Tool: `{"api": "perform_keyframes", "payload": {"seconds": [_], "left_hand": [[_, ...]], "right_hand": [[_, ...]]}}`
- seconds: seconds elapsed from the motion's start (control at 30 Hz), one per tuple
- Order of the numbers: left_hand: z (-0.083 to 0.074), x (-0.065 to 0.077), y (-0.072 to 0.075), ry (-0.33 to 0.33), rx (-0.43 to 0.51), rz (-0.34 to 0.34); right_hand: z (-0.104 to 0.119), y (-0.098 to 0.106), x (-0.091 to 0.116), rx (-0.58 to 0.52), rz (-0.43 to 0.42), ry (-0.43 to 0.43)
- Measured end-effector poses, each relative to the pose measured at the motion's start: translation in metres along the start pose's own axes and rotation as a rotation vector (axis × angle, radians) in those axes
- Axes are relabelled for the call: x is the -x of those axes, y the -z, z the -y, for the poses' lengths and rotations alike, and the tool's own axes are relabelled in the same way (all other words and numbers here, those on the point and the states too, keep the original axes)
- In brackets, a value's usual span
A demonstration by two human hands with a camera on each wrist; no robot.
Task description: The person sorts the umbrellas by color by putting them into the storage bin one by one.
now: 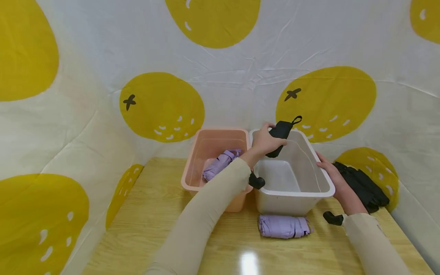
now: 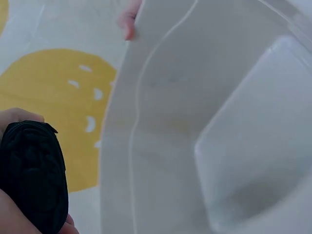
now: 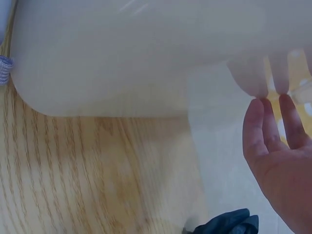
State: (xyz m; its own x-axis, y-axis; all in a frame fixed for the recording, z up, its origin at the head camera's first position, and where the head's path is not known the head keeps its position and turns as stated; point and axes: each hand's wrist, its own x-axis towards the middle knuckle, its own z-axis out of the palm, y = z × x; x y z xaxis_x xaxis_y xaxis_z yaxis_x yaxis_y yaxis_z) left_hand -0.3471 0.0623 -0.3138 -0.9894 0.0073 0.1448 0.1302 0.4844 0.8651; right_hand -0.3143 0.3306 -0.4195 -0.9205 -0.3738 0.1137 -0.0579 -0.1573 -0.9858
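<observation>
My left hand (image 1: pixel 266 142) grips a folded black umbrella (image 1: pixel 281 130) with a wrist loop at its top, tilted over the white bin (image 1: pixel 288 194). In the left wrist view, the folded end of the black umbrella (image 2: pixel 34 170) sits between thumb and fingers. My right hand (image 1: pixel 335 177) holds the bin's right rim. Seen from the right wrist, its fingertips (image 3: pixel 256 109) meet the bin's outer wall. A folded lavender umbrella (image 1: pixel 220 165) lies in the peach bin (image 1: pixel 189 168), partly hidden by my left arm. Another lavender umbrella (image 1: pixel 283 227) lies in front of the white bin.
The two bins stand side by side near the back of the wooden table (image 1: pixel 148 214). A black folded fabric item (image 1: pixel 362 187) lies right of my right hand. Behind the table hangs a white cloth (image 1: pixel 227 99) with yellow shapes.
</observation>
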Motion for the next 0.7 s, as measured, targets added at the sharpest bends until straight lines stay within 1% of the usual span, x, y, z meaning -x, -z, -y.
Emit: {"api": "perform_keyframes", "payload": {"seconds": [0.1,0.17,0.27,0.37,0.43,0.53,0.63,0.7], "left_hand": [[0.001,-0.004,-0.018,-0.004,-0.081,-0.027],[0.002,-0.006,-0.027,-0.007,-0.127,-0.041],[0.005,-0.007,-0.037,-0.014,-0.149,-0.051],[0.009,-0.006,-0.042,-0.005,-0.147,-0.050],[0.012,-0.006,-0.045,0.005,-0.132,-0.038],[0.020,-0.006,-0.049,0.029,-0.083,-0.004],[0.028,-0.007,-0.051,0.057,-0.041,0.033],[0.032,-0.008,-0.051,0.074,-0.040,0.055]], "right_hand": [[0.001,0.001,0.002,0.007,-0.008,-0.010],[0.000,0.002,0.003,-0.006,-0.010,-0.014],[-0.003,0.004,0.006,-0.027,-0.011,-0.016],[-0.004,0.004,0.006,-0.016,-0.014,-0.020],[-0.005,0.004,0.006,0.004,-0.023,-0.027],[-0.005,0.003,0.006,0.030,-0.033,-0.039],[-0.005,0.002,0.007,0.025,-0.025,-0.036],[-0.006,0.002,0.007,0.007,-0.010,-0.025]]}}
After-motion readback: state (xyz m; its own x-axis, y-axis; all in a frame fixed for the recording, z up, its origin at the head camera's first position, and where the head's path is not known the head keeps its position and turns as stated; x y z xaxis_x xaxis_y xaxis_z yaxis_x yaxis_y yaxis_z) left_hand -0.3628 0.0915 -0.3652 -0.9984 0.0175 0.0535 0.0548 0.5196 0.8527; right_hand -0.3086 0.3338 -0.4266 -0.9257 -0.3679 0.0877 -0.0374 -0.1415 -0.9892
